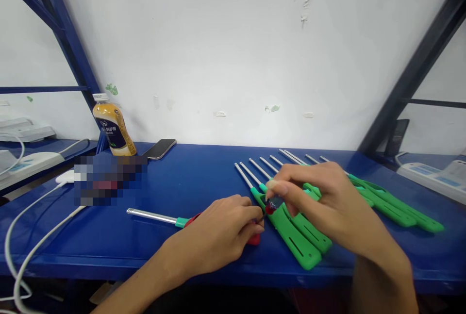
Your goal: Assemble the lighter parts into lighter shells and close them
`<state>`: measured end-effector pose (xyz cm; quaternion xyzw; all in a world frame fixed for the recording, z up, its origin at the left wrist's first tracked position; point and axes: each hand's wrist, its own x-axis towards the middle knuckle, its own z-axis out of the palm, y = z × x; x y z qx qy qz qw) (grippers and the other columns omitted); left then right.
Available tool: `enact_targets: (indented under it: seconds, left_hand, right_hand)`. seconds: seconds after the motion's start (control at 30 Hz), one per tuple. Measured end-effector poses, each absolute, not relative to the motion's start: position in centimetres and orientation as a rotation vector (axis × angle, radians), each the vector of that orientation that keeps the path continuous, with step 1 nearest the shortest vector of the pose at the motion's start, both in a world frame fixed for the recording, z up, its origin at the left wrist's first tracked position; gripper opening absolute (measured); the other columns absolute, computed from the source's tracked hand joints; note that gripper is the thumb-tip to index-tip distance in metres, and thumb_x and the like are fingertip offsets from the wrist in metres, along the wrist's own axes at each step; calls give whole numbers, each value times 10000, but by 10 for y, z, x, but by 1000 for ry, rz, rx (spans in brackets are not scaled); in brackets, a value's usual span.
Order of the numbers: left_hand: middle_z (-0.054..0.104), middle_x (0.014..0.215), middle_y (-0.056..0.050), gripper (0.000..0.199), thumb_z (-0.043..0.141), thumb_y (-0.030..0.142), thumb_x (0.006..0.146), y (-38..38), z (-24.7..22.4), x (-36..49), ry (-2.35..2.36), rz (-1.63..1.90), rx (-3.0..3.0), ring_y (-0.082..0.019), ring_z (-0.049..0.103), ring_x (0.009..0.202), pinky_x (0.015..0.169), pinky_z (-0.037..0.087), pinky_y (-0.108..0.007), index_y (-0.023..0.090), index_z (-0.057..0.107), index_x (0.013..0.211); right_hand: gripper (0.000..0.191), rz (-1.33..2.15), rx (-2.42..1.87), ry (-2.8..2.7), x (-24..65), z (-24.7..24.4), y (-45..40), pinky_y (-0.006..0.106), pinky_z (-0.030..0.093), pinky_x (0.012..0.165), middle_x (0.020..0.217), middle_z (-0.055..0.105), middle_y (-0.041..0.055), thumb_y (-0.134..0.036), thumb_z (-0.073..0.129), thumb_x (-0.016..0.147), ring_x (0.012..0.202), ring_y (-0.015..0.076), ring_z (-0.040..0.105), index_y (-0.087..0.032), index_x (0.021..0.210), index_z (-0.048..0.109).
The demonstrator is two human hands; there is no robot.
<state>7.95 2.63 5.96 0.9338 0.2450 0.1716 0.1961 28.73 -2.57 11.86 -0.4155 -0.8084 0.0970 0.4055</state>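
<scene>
Lying at the far left on the side shelf: white power strips [31, 162] with white cables [22, 236] trailing toward the near edge. Standing at the far left of the blue table [189, 178], against the wall: a bottle [113, 124] of orange-yellow drink with a dark blue label; label writing too small to read. Resting just right of the bottle: a dark phone [160, 148], face up. Sitting in front of the bottle: a blurred patch, contents impossible to tell.

Lying near the middle: a red-handled lighter [171, 218] with a long metal tube pointing left. Pressing down on its red handle: the left hand [222, 234], fingers curled closed over it, covering most of the handle. Hovering just right, fingertips almost meeting the left hand's: the right hand [324, 202], thumb and forefinger pinched on a small dark red part [272, 204].

Spreading under and beyond the right hand: a row of green-handled lighters [298, 236], tubes aimed at the wall, handles toward the near edge. Lying at the far right: another white power strip [437, 178].
</scene>
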Motion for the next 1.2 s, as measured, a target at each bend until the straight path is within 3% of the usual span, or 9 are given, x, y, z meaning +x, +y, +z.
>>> enact_targets:
  seconds: [0.17,0.3,0.53,0.73,0.9,0.97,1.1,1.2]
  left_hand:
    - [679,885,17,252,531,148,1059,26,60,80,652,479,2615,-149,614,806,734,416,-274,196,589,819]
    - [659,860,13,269,507,130,1059,26,62,80,651,465,2644,-154,606,801,726,413,-275,195,587,811]
    - [682,980,-2,249,505,153,1073,26,61,79,654,451,2625,-160,631,883,786,439,-274,195,608,850]
    - [676,956,8,248,495,173,1079,27,59,79,660,463,2611,-164,621,891,795,429,-276,205,588,851]
    - [649,875,26,243,498,149,1060,27,60,78,695,450,2596,-156,581,816,752,403,-281,212,538,828]
    - [643,871,23,259,478,136,1062,27,61,78,707,432,2603,-156,573,808,747,395,-283,211,533,820]
    - [642,880,20,263,476,131,1060,27,62,78,709,412,2588,-156,575,815,744,395,-277,211,537,817]
    - [654,897,18,247,484,135,1059,28,61,78,695,432,2577,-158,585,833,759,402,-273,212,538,830]
  right_hand:
    - [393,216,-1053,-2020,284,115,-25,236,361,512,552,586,-73,-389,735,994,484,77,469,-216,664,610]
    - [496,91,-1086,-1976,281,115,-20,234,339,499,513,501,-86,-419,693,1019,461,65,399,-208,615,497]
    - [139,263,-1062,-1990,288,119,-29,212,454,565,650,679,-86,-360,651,1049,544,82,601,-279,991,748]
    - [318,173,-1046,-1992,289,116,-25,215,416,558,614,667,-73,-334,743,991,543,73,558,-226,702,666]
    - [466,49,-1104,-1939,283,112,-19,229,372,509,534,577,-80,-436,769,964,477,71,462,-214,640,518]
    - [420,91,-1103,-1943,283,113,-20,222,380,504,557,594,-79,-453,733,990,482,72,490,-219,680,574]
    - [156,238,-1021,-1971,289,117,-26,193,443,542,634,659,-94,-403,661,1044,527,69,593,-286,997,753]
    - [116,264,-1040,-2011,293,117,-28,182,476,586,696,720,-92,-346,684,1033,569,66,622,-295,973,769]
